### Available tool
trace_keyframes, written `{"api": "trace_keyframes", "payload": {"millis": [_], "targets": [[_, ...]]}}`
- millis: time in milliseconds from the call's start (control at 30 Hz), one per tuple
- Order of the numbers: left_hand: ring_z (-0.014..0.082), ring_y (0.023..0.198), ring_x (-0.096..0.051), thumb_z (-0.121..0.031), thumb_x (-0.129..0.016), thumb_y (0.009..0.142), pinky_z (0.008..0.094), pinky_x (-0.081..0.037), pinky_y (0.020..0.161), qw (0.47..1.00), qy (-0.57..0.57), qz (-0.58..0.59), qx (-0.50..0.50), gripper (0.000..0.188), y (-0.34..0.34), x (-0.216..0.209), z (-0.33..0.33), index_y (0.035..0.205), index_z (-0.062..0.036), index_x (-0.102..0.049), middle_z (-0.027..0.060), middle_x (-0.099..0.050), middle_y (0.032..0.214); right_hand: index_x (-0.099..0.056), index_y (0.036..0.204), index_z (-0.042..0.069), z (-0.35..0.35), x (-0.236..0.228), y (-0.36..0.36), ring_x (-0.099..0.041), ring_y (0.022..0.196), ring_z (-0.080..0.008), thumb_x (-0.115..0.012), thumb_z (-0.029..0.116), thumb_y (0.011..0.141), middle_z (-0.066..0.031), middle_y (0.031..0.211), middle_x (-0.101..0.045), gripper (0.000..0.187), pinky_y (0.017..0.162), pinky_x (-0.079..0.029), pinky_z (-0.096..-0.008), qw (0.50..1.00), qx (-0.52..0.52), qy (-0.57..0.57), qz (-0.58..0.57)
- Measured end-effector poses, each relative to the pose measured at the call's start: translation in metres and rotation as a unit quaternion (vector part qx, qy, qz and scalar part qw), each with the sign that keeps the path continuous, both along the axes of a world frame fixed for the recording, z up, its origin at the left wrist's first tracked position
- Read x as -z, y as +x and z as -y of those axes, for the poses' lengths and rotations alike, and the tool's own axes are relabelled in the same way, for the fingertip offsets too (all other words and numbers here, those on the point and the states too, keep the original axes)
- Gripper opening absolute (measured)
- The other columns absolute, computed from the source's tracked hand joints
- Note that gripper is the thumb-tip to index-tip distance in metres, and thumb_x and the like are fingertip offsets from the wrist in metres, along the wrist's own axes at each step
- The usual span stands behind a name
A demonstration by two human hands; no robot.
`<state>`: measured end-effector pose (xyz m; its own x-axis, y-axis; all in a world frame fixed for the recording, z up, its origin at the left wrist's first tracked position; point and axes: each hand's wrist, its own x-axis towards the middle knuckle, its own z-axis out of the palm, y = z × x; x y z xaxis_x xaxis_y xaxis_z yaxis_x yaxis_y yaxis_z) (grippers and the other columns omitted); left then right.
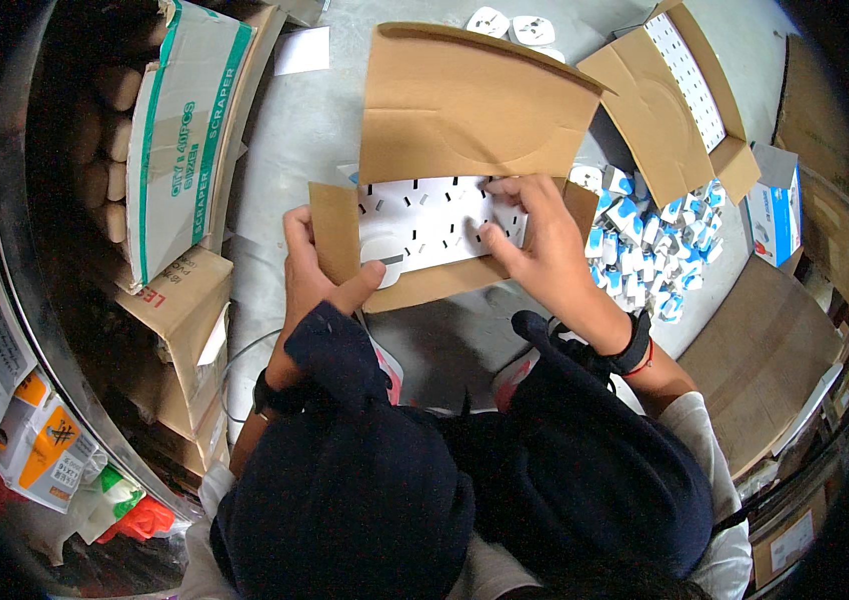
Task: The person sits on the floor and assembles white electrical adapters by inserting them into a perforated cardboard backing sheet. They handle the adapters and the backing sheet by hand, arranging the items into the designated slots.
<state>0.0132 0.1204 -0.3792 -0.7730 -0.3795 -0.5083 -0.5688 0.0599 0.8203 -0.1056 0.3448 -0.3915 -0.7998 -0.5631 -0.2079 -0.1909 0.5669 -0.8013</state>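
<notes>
An open brown cardboard box (480,95) is in front of me, its big lid flap folded up at the far side. Inside lies a white panel (432,215) with rows of small dark slots. My left hand (320,270) grips the box's left side, fingers behind the flap and thumb over the near left corner. By that thumb is a white rounded piece (382,262) with a grey slot, partly covered. My right hand (545,235) reaches over the panel's right part, thumb and index finger apart, their tips against it. Nothing shows between them.
Right of the box lies a heap of small blue-and-white pieces (657,240). Beyond it stands another open box (660,110) with a slotted white panel. White rounded pieces (532,30) lie at the far side. Stacked cartons (185,150) border the left; a cardboard sheet (765,355) lies right.
</notes>
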Motion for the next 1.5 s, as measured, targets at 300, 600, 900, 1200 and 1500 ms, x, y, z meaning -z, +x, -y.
{"api": "trace_keyframes", "payload": {"millis": [300, 600, 900, 1200, 1500], "targets": [[0.0258, 0.087, -0.059, -0.035, -0.090, 0.053, 0.0357, -0.049, 0.076, 0.893, -0.266, -0.263, 0.252, 0.085, -0.021, -0.069, 0.014, 0.115, -0.0043, -0.041, 0.0179, -0.056, 0.102, -0.062, 0.103, 0.001, 0.021, -0.020, 0.020, -0.058, 0.080, -0.0130, -0.071, 0.017, 0.085, -0.0068, 0.085, -0.063, 0.026, 0.073, -0.048, -0.0274, 0.901, 0.007, -0.103, 0.421], [0.0264, 0.103, -0.051, -0.030, -0.081, 0.069, 0.0443, -0.053, 0.082, 0.773, -0.410, -0.372, 0.309, 0.046, -0.026, -0.066, -0.006, 0.105, -0.0178, -0.054, 0.0091, -0.053, 0.115, -0.062, 0.103, 0.002, 0.022, -0.028, 0.016, -0.057, 0.078, -0.0119, -0.068, 0.018, 0.086, -0.0058, 0.085, -0.063, 0.024, 0.070, -0.047, -0.0268, 0.909, -0.036, -0.143, 0.391], [0.0230, 0.105, -0.047, -0.038, -0.077, 0.077, 0.0416, -0.051, 0.082, 0.731, -0.457, -0.432, 0.265, 0.049, -0.022, -0.029, -0.024, 0.109, -0.0166, -0.048, 0.0074, -0.047, 0.117, -0.063, 0.103, 0.002, 0.016, -0.029, 0.008, -0.056, 0.077, -0.0108, -0.066, 0.018, 0.087, -0.0048, 0.085, -0.063, 0.023, 0.067, -0.045, -0.0263, 0.908, -0.054, -0.149, 0.387], [0.0251, 0.100, -0.049, -0.038, -0.083, 0.069, 0.0422, -0.048, 0.082, 0.759, -0.439, -0.407, 0.257, 0.060, -0.030, -0.040, -0.020, 0.110, -0.0134, -0.047, 0.0092, -0.049, 0.114, -0.064, 0.103, 0.003, 0.007, -0.028, 0.002, -0.056, 0.075, -0.0097, -0.064, 0.018, 0.088, -0.0038, 0.085, -0.063, 0.022, 0.065, -0.044, -0.0258, 0.915, -0.077, -0.163, 0.361], [0.0270, 0.097, -0.048, -0.031, -0.091, 0.058, 0.0389, -0.043, 0.085, 0.849, -0.386, -0.332, 0.141, 0.078, -0.049, -0.048, -0.004, 0.113, -0.0032, -0.044, 0.0126, -0.047, 0.104, -0.063, 0.112, 0.002, -0.015, 0.027, -0.005, -0.057, 0.082, -0.0127, -0.055, 0.013, 0.090, -0.0087, 0.107, -0.066, 0.026, 0.068, -0.044, -0.0257, 0.910, 0.051, -0.147, 0.384]]}}
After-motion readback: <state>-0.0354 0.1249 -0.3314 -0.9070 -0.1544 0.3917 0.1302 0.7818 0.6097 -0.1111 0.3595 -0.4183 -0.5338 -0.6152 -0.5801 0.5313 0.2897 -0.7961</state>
